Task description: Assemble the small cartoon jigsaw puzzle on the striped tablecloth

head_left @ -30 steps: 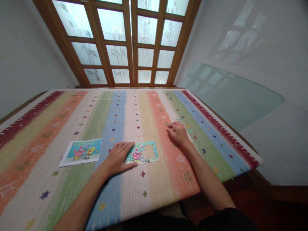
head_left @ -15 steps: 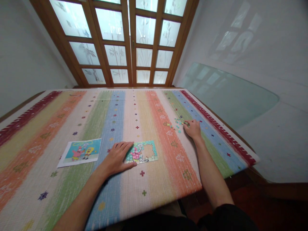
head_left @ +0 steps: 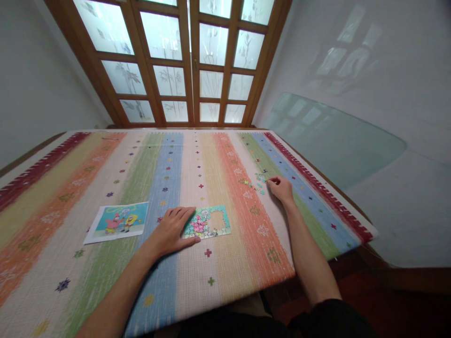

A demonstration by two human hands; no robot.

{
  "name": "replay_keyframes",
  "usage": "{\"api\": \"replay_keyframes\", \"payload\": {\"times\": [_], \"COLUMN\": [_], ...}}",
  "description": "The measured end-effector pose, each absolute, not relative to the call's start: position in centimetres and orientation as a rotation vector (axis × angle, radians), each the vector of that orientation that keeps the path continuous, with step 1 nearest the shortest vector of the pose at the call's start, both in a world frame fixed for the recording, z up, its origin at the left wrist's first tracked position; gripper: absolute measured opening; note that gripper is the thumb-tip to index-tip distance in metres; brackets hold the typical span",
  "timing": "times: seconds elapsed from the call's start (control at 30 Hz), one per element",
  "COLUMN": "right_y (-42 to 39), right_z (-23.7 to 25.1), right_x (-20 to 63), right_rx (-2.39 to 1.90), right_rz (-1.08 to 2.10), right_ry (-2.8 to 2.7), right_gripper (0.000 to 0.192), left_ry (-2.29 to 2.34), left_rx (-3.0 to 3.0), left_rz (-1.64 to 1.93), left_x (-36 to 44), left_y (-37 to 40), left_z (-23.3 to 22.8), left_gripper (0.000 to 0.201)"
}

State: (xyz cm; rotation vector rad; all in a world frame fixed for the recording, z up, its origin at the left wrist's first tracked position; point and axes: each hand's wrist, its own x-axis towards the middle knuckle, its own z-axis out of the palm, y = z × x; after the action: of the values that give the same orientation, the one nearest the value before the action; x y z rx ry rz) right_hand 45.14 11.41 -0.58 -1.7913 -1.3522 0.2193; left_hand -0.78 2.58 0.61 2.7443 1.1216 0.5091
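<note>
A partly assembled jigsaw puzzle (head_left: 220,231) lies on the striped tablecloth, with a bare tan gap right of its middle. My left hand (head_left: 172,232) lies flat over its left end, fingers stretched along the top side and thumb near the bottom side. Off to the right, my right hand (head_left: 281,188) is closed in a pinch at the edge of a group of loose puzzle pieces (head_left: 260,177). A small piece seems to be at its fingertips, mostly hidden by them. Left of my left hand lies a printed cartoon picture (head_left: 121,220).
The striped cloth (head_left: 207,291) covers a large table whose near edge is close to my body. Wooden doors with frosted panes (head_left: 190,70) stand beyond the far edge. A white wall (head_left: 369,117) runs along the right side.
My right hand has drawn slightly left and its fingers have closed more tightly beside the loose pieces. The left hand and the puzzle stay where they were.
</note>
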Motion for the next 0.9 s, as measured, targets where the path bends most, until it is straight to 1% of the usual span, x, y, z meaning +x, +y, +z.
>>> {"api": "replay_keyframes", "payload": {"times": [0.17,0.4,0.7,0.9], "right_y": [11.3,10.6,9.7,9.6], "right_z": [0.3,0.9,1.0,1.0], "right_x": [43.4,39.9,37.6,37.1], "right_rx": [-1.589,-1.396,-1.280,-1.270], "right_rz": [0.496,0.816,1.109,1.132], "right_ry": [-1.280,-1.310,-1.387,-1.460], "right_gripper": [0.038,0.042,0.040,0.042], "left_ry": [1.124,1.121,1.124,1.130], "left_rx": [2.747,2.734,2.746,2.750], "left_rz": [0.517,0.525,0.502,0.502], "left_x": [-0.8,-0.9,-0.9,-0.9], "left_y": [2.6,2.6,2.6,2.6], "left_z": [0.5,0.5,0.5,0.5], "left_gripper": [0.072,0.073,0.072,0.072]}}
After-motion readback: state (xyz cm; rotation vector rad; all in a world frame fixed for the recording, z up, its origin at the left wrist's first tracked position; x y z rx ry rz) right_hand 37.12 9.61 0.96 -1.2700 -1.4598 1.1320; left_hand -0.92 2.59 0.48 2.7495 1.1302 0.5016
